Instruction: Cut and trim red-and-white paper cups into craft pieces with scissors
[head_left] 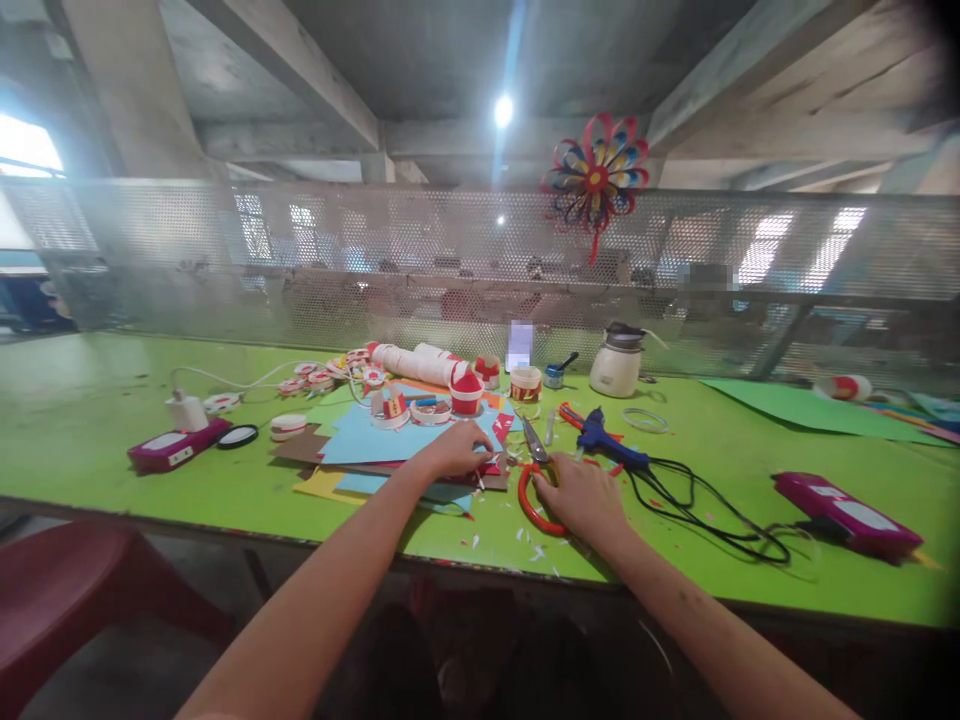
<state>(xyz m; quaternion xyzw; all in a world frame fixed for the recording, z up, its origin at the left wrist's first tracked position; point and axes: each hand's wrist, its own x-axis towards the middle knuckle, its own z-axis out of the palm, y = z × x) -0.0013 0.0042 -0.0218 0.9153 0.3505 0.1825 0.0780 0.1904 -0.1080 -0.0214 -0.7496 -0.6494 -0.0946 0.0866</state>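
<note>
My right hand (589, 500) is closed on the scissors (538, 450), whose orange-red handle loop shows at the hand's left side. Their metal blades point away from me, low over the green table. My left hand (459, 450) is over the right edge of a stack of coloured paper sheets (360, 440). Its fingers are bent into a pinch, and whatever lies between them is too small to make out. Small paper scraps (536, 550) lie scattered between the hands. Beyond the left hand stands a small red-and-white paper piece with a pointed top (466, 388).
Right of the scissors lie a blue glue gun (607, 440) and its black cable (697, 510). Purple power strips (847, 515) lie on both sides. White rolls (420, 362), a small blue jar (553, 376) and a cream jug (616, 362) stand farther back, before a perforated metal screen (412, 240).
</note>
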